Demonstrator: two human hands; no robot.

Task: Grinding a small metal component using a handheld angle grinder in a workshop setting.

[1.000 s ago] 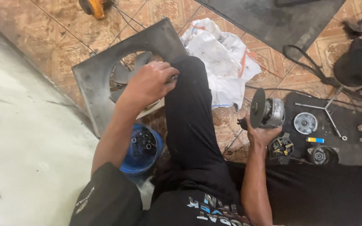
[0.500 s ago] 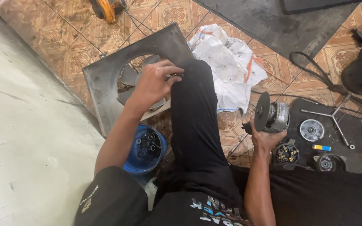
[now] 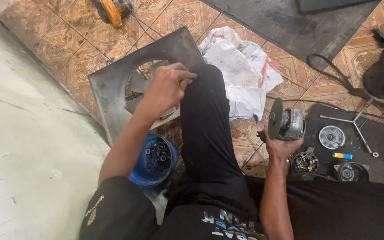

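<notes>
Patterned brown floor tiles [image 3: 81,66] spread under me as I sit with one knee raised. Nearest, my right hand [image 3: 281,144] has lifted slightly, clamped on the grey metal motor with a dark disc [image 3: 285,124]. Beside my leg sits a round blue plastic tub of small parts [image 3: 154,160]. Farther off, my left hand [image 3: 167,86], fingers pinched together, has edged up off the square grey fan frame [image 3: 112,89] towards my knee; what it pinches I cannot tell.

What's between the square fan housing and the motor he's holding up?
In the head view, the raised knee in black trousers and a crumpled white cloth lie between fan housing and motor.
</notes>
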